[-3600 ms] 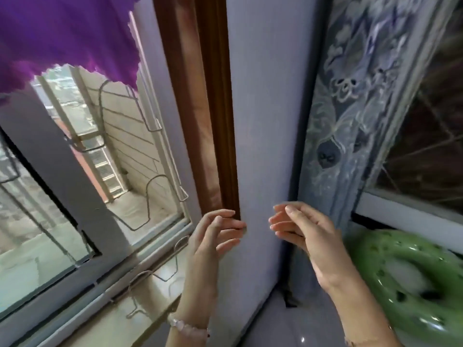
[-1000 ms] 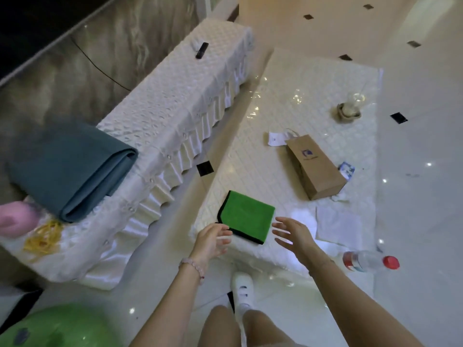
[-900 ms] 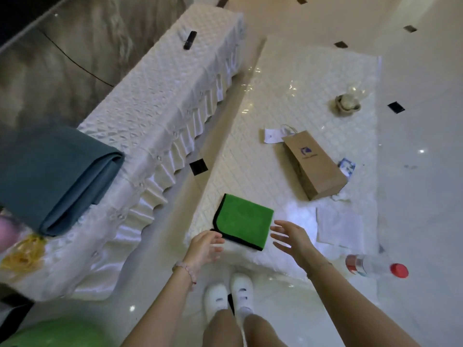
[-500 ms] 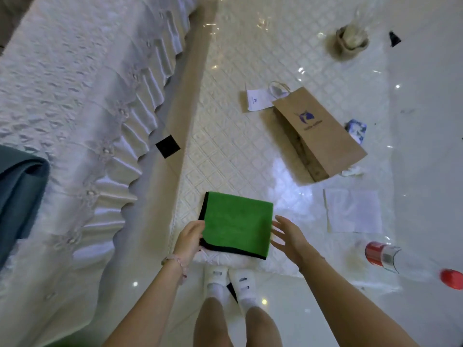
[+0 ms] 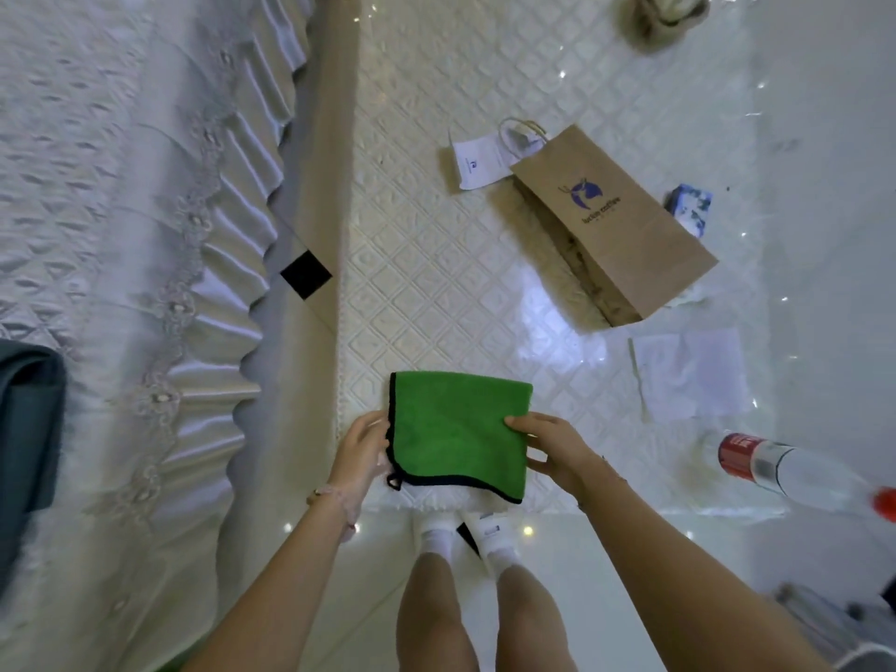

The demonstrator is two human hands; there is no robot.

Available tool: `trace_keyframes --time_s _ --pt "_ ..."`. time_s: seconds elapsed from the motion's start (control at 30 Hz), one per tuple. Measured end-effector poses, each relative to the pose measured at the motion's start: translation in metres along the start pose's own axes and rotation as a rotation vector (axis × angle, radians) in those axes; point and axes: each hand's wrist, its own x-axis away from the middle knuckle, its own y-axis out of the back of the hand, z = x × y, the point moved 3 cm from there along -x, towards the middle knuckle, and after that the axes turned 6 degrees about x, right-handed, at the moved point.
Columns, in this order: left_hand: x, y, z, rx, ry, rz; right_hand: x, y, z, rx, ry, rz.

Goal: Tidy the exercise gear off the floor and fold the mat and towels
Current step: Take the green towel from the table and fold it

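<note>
Green towel (image 5: 458,429), folded and black-edged, is low in the centre of the frame. The left hand (image 5: 361,453) pinches its left edge and the right hand (image 5: 552,453) grips its right edge, thumb on top. Beneath it lies a white quilted mat (image 5: 436,283). A brown paper bag (image 5: 616,225) lies toward the upper right, a red-capped bottle (image 5: 785,472) at the right edge, and a ruffled white cover (image 5: 145,235) fills the left.

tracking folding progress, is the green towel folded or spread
Folded: the towel is a small rectangle with black trim only on its left and near edges; left hand and right hand grip its sides.
</note>
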Motion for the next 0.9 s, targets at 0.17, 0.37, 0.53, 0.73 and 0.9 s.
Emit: trace_keyframes --time_s 0.17,0.37,0.53,0.73,0.9 --pt "0.036 0.004 -0.035 -0.012 -0.046 0.036 0.062 -0.009 0.033 -0.007 0.169 0.038" --pt "0.096 -0.019 -0.081 -0.05 -0.136 0.171 0.156 0.01 0.068 -0.135 0.366 -0.079" --pt "0.156 -0.063 -0.115 -0.084 -0.254 0.295 0.229 0.051 0.081 -0.254 0.502 -0.183" --pt "0.238 -0.135 -0.122 -0.151 -0.385 0.44 0.319 0.123 0.065 -0.42 0.663 -0.292" --pt "0.31 -0.208 -0.095 -0.191 -0.455 0.566 0.385 0.201 0.023 -0.568 0.784 -0.391"
